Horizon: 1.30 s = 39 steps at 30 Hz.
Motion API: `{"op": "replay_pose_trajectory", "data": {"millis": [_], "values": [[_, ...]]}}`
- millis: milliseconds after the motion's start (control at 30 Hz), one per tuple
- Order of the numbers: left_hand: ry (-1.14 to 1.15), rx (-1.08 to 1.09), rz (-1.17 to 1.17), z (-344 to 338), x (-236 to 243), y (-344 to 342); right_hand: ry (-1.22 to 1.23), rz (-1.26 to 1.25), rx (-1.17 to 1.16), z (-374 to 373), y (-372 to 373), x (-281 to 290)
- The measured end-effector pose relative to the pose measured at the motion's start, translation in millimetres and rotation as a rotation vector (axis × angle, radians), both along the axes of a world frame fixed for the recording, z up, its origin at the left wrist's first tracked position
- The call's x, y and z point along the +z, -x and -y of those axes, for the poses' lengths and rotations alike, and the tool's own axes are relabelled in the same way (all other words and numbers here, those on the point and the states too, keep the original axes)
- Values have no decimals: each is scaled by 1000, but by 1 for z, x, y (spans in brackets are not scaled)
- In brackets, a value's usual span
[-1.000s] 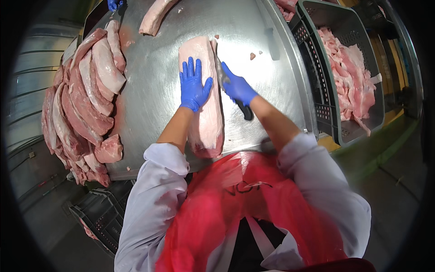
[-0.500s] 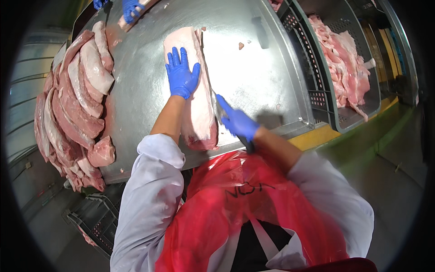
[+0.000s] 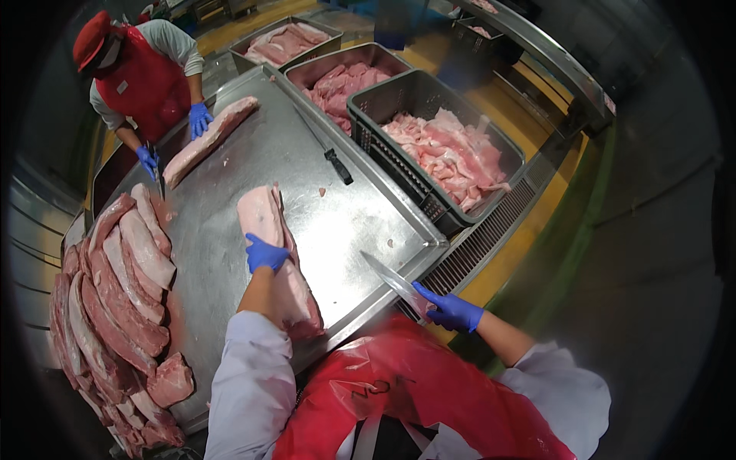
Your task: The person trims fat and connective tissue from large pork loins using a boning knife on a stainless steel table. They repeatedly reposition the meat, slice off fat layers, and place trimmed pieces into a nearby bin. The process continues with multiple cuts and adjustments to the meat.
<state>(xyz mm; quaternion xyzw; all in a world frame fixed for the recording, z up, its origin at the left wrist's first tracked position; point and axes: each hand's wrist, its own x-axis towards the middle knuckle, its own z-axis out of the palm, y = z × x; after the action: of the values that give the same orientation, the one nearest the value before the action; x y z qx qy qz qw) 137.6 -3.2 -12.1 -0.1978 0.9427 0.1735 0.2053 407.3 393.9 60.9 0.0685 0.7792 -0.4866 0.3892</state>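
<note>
A long slab of pork [image 3: 290,295], pale fat on top and redder meat along its right side and near end, lies lengthwise on the steel table. My gloved left hand [image 3: 266,256] grips the slab around its middle, with the fingers bent at its left edge. Off to the right, my gloved right hand [image 3: 455,312] is closed on a knife. The knife's blade [image 3: 392,277] points up and left above the table's near right corner, apart from the meat. My fingers hide most of its handle.
Long pork strips [image 3: 115,299] are heaped at the left. A second knife [image 3: 336,165] lies farther back. Trimmings fill a grey crate [image 3: 441,211] beside the right edge, with more meat containers behind. Across the table, a co-worker [image 3: 146,84] handles another pork piece [image 3: 211,142] and a knife.
My right hand has drawn the knife away from the slab's side, out to the right. My left hand went from lying flat on the slab to gripping it. The view has tilted up.
</note>
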Motion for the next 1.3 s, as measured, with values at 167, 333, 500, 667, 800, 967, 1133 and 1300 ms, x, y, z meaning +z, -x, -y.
{"op": "replay_pose_trajectory", "data": {"millis": [167,333,500,667,800,967,1133,1300], "values": [[-979,-91,-254,107,-98,5,107,-211,-192,-5,-11,-26],[-1300,444,159,82,-33,-51,184,-126,-219,-19,22,-38],[-814,172,416,134,-63,-51,296,-192,-156,-29,93,-49],[-283,-144,-622,36,-11,-18,270,-213,-109,-20,148,-48],[-52,-204,-422,9,-19,20,268,-338,-40,1,191,-90],[-323,31,-463,36,0,27,323,-333,-19,95,256,-93],[-351,-66,-375,30,6,42,468,-240,-176,215,333,-104],[-390,-28,-436,47,3,34,291,-208,413,202,296,-94]]}}
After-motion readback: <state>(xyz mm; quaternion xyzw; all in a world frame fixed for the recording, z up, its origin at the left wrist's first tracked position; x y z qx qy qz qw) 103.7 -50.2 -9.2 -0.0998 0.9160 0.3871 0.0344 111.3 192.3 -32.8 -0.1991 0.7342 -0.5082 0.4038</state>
